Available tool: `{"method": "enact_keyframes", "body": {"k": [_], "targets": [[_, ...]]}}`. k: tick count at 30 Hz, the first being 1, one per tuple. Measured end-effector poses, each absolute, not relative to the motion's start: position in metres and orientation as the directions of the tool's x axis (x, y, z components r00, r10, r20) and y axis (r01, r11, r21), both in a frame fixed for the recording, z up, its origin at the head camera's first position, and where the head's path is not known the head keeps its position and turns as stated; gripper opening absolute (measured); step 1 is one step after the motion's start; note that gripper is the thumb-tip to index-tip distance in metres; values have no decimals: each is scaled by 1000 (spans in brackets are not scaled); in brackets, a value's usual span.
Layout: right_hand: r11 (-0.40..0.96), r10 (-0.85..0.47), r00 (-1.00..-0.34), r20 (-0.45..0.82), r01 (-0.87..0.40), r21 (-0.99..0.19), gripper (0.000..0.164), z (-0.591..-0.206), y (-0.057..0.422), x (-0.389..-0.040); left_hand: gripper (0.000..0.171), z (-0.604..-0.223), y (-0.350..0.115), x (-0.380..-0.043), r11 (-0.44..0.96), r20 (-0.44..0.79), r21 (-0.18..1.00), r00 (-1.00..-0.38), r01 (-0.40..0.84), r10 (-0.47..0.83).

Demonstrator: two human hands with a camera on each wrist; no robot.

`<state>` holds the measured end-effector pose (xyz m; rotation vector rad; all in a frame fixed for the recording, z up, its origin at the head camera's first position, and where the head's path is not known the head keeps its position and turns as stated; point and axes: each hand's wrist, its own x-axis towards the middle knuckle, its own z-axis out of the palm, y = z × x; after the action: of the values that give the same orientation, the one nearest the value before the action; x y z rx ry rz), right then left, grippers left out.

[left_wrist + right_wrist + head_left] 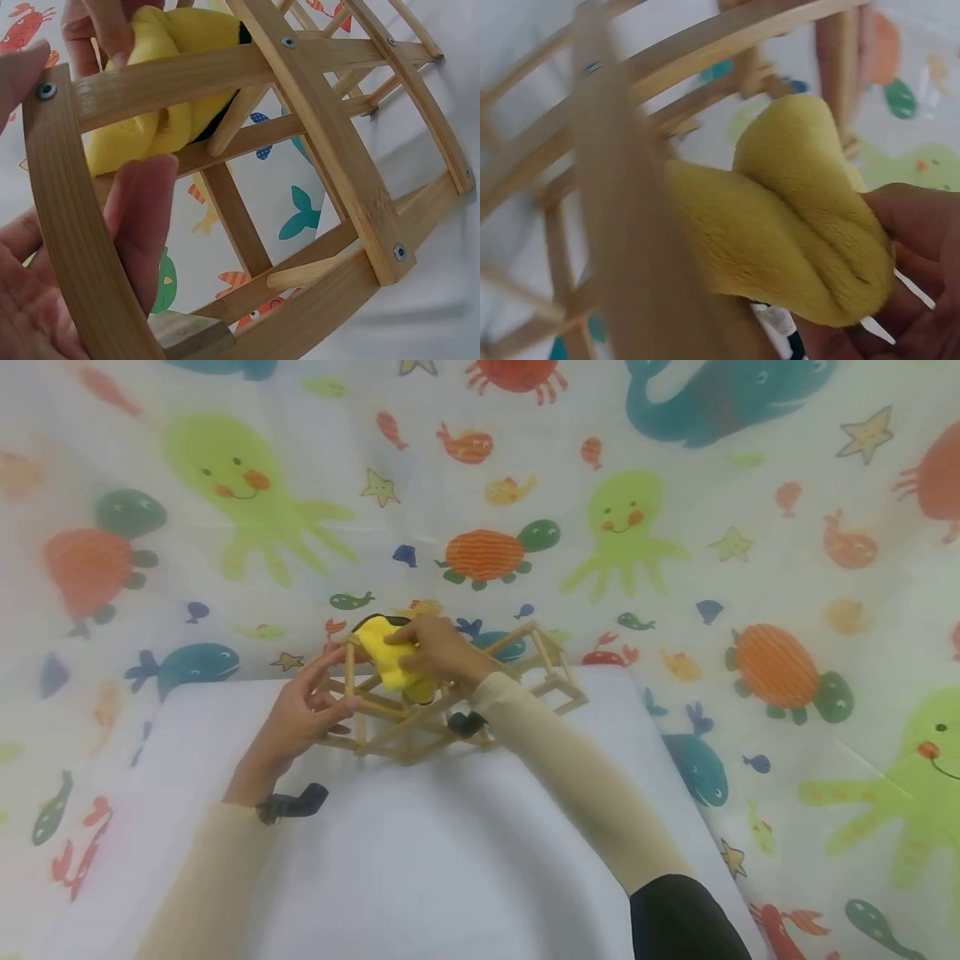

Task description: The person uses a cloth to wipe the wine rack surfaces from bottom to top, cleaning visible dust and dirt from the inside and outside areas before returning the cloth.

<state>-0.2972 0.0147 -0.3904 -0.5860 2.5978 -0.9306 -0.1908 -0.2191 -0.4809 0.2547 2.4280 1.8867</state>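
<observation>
A wooden lattice rack (pixel 334 142) of slats joined by screws stands toward the far side of the table. At its left end my left hand (pixel 300 710) grips the frame, with fingers on both sides of the end slat in the left wrist view. My right hand (pixel 444 652) pinches a yellow cloth (pixel 380 652) with a black edge. The folded cloth (pixel 780 217) lies against the rack's upper slats near the left end, partly in among the bars. In the right wrist view, a blurred slat hides part of it.
The rack stands on a white-covered table (pixel 420 852), its right end (pixel 570 689) reaching toward the table's far right. Behind and beside the table hangs a curtain (pixel 420 552) printed with sea animals. Each wrist wears a dark strap (pixel 288 806).
</observation>
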Motion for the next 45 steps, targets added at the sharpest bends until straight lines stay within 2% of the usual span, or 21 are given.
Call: {"method": "enact_keyframes", "body": {"k": [4,6,13,16,19,22,25,30,37,40,43,45], "targets": [[684,-383,-923,-36,-257,-683,44,-387,13,-289,82,-480,-217,-190,267,63,958,-985,105,162],[669,-367,-930,-18,-250,-700,46,-387,11,-284,82,-480,-218,-189,283,68,953,-986,110,153],[596,-526,-845,-100,-282,-752,42,-403,3,-268,83,-483,-216,-187,273,32,960,-990,69,137],[578,-542,-826,-151,-237,-781,40,-405,9,-266,83,-483,-214,-185,274,28,959,-991,64,135],[552,-453,-876,-162,-133,-823,41,-404,12,-265,83,-482,-211,-183,277,46,957,-989,82,137],[491,-278,-956,-91,-60,-869,44,-402,11,-263,82,-480,-208,-183,274,59,957,-989,95,135],[483,-182,-983,-27,-66,-873,47,-405,4,-261,82,-479,-205,-181,283,46,956,-991,80,124],[586,-281,-959,-38,-140,-798,48,-416,-5,-256,85,-478,-204,-178,284,29,957,-992,62,121],[574,-437,-887,-149,-147,-806,35,-421,7,-251,91,-479,-203,-173,269,13,962,-993,44,118],[567,-363,-918,-159,-82,-820,32,-421,9,-248,89,-479,-202,-173,273,16,961,-992,49,122],[516,-238,-963,-127,-15,-856,37,-422,4,-245,87,-479,-201,-173,258,14,965,-992,46,125],[504,-205,-973,-107,-11,-864,42,-424,-1,-244,86,-478,-200,-173,250,13,967,-992,44,124]]}}
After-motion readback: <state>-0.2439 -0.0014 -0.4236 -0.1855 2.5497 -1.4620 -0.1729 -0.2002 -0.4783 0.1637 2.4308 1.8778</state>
